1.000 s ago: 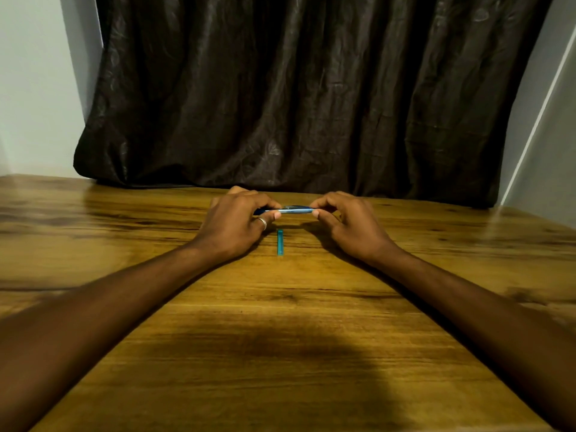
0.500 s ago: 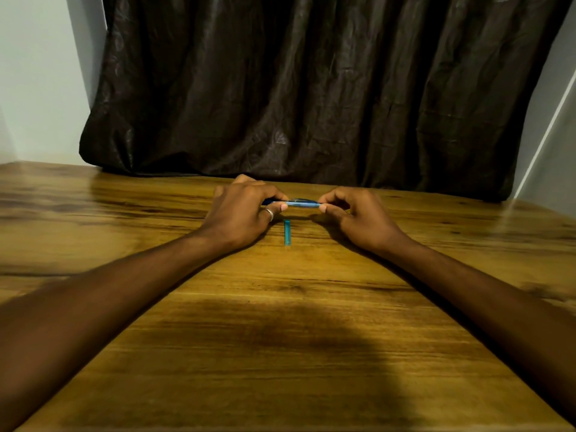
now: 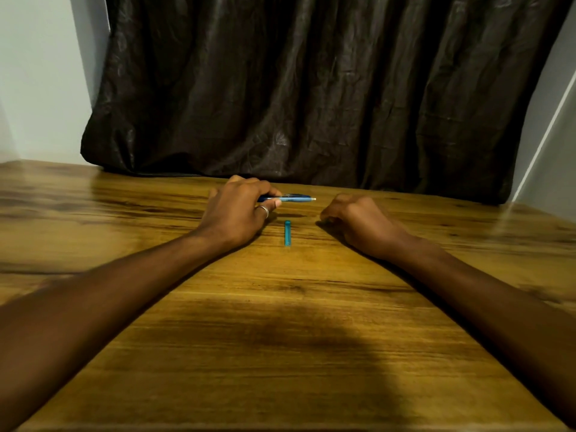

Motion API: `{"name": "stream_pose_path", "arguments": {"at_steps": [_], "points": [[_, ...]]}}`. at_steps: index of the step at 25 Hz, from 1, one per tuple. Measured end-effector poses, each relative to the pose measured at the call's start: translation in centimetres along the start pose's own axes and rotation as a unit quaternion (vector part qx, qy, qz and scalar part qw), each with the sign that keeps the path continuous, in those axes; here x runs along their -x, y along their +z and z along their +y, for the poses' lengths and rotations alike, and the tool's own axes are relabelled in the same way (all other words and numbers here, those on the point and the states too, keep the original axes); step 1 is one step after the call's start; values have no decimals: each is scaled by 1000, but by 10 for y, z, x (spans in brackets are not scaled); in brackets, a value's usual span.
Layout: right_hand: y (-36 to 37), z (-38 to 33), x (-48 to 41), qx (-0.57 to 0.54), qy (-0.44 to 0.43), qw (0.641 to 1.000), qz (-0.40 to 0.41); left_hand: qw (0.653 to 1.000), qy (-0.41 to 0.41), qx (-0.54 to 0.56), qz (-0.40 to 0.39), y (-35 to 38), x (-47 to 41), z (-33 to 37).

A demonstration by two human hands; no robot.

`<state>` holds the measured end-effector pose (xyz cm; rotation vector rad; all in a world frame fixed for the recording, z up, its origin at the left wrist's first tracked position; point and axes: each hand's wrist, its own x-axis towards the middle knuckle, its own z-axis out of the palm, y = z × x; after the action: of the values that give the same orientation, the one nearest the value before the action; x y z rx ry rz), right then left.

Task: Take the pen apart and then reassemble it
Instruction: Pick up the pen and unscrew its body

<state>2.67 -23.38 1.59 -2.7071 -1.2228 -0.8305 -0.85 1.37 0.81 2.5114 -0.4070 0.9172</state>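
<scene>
A dark, creased curtain hangs behind the far edge of the wooden bench and covers most of the pale wall. The bench fills the lower half of the view, its grain running side to side, with a broad shadow on its near part.

Two bare forearms reach in from the near corners toward the far side of the bench. The left hand rests there, just short of the curtain's hem, with a ring on one finger. Its grip is closed on the pen: the fingertips pinch one end, and the blue barrel sticks out level toward the right hand, held slightly above the bench, with a pale tip at its free end. A small shadow lies on the wood under the barrel.

The right hand sits on the bench to the right of the pen's tip, apart from it. Its fingers are curled in loosely toward the palm; whether anything is inside that grip cannot be told.

Between the two hands, on the near side of the pen, a short teal pen part lies flat on the bench. It points away from the viewer, crosswise to the barrel above it, and touches neither hand.
</scene>
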Motion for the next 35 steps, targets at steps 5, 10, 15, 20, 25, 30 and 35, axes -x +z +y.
{"name": "stream_pose_path", "arguments": {"at_steps": [5,10,15,20,25,30,35], "points": [[1,-2,-3,1,-21,1000,-21,1000,-3,1,-9,-1,0,2],[3,-2,-1,-24,19,1000,4,1000,-3,4,-12,-1,-1,1],[6,5,-1,-134,158,976,74,1000,10,10,-18,0,0,0],[4,-6,-3,-240,185,945,121,999,32,22,-30,2,-1,-2],[9,-13,-4,-275,178,938,114,999,40,23,-27,2,0,-2],[8,-9,-4,-270,186,939,103,998,44,23,-27,1,-1,-2],[4,0,-6,-244,177,946,120,999,37,12,-22,3,0,0]]}}
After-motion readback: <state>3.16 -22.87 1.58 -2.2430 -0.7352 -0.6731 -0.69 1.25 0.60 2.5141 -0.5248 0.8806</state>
